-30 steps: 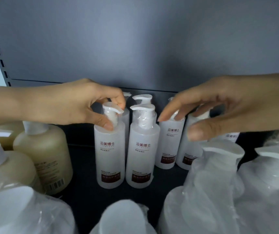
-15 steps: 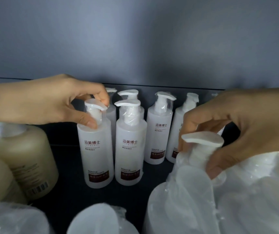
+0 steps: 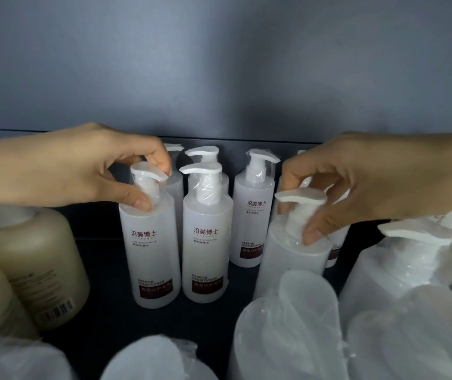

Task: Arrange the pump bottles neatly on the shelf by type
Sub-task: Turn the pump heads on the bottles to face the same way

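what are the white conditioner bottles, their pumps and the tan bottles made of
White conditioner bottles: likely frosted, translucent plastic; soft matte glow. Pumps: opaque white plastic under clear film that crinkles and glints. Tan bottles: probably matte plastic; colour may be wall or contents.

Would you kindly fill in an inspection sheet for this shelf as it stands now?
Surface: dark shelf, carrying bottles in groups.
Job's things: labelled white bottles upright mid-shelf; tan bottles at left; frosted bottle at right.
Clutter: plastic-wrapped pump tops crowd the near edge.
Grippers: left hand pinches the pump of the front-left white bottle; right hand grips the frosted bottle's pump neck.
Cables: nothing seen.
Surroundings: grey back panel.
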